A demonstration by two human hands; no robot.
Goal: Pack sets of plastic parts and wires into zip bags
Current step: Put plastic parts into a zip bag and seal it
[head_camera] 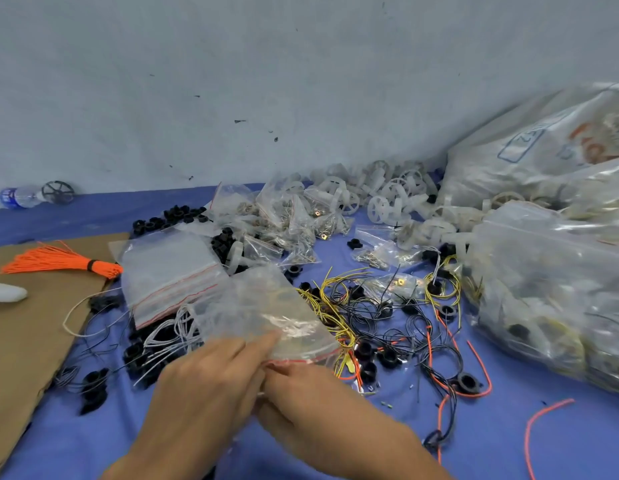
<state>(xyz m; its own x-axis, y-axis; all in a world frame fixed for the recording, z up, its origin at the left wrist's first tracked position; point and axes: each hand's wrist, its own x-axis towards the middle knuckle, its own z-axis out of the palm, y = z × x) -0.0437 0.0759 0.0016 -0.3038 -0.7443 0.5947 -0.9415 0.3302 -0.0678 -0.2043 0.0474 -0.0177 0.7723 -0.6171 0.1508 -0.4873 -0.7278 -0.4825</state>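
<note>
Left hand: the left hand [204, 379] is reaching in from 7 o'clock and pinching the red-striped mouth of a zip bag [266, 313] between thumb and fingers.
Right hand: the right hand [301, 396] is coming in from 5 o'clock, touching the left hand, and is pinching the same mouth edge from below; blur is hiding how each finger lies.
Zip bag: it is fanning out from the hands toward 12 o'clock, held above the tangle, with a pale ring showing faintly inside.
Spare bags: a stack of zip bags [169, 271] is lying just beside it at 10 o'clock.
Wires: yellow wires [332, 306] and black wires are sprawling at 3 o'clock of the held bag, mixed with black plastic parts [387, 356].
Orange bundle: a tied orange wire bundle [58, 261] is resting on cardboard [24, 341] at 9 o'clock.
White wheels: a heap of white wheels [387, 192] is sitting at 1 o'clock, against the wall.
Small packs: filled small bags [284, 220] are piling up at 12 o'clock.
Big sacks: large clear sacks [543, 289] are slumping at 3 o'clock.
Surface: a blue cloth [543, 438] is lying under everything.
Far corner: a water bottle [17, 197] is lying at 10 o'clock, beside a black wheel [58, 192].
</note>
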